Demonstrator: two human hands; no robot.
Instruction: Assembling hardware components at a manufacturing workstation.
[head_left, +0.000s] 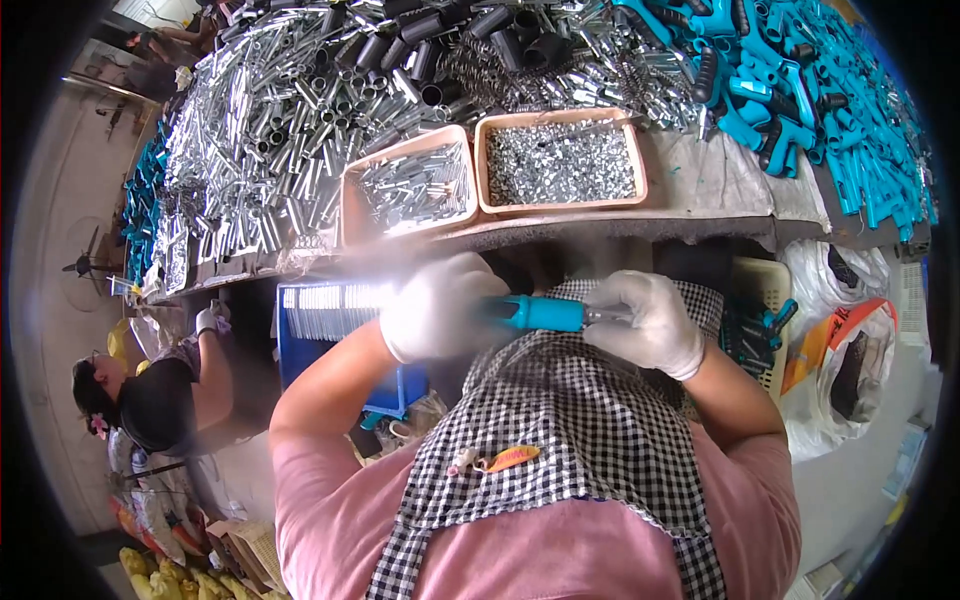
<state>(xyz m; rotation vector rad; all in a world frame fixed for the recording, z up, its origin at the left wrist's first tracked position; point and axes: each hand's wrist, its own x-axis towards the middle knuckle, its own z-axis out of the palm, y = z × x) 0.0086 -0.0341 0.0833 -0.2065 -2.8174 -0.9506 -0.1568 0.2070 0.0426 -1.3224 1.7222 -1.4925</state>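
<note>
My left hand (440,308), in a white glove, is wrapped round a teal plastic tool body (548,313) with a tubular end, held level in front of my apron. Motion blurs that hand, and its grip hides the far part of the body. At the tube's right end, my white-gloved right hand (650,322) pinches a short metal piece (606,314) that lies in line with the tube. Whether the piece sits inside the tube or only against it, I cannot tell. Both hands are just short of the bench edge.
An orange tray (352,215) of metal pins and another (565,206) of small metal parts stand along the bench edge. Behind lie heaped metal tubes (300,110), black sleeves and teal tool bodies (770,95). A blue crate (300,345) and a cream basket (770,290) flank me. Another person (165,395) works at left.
</note>
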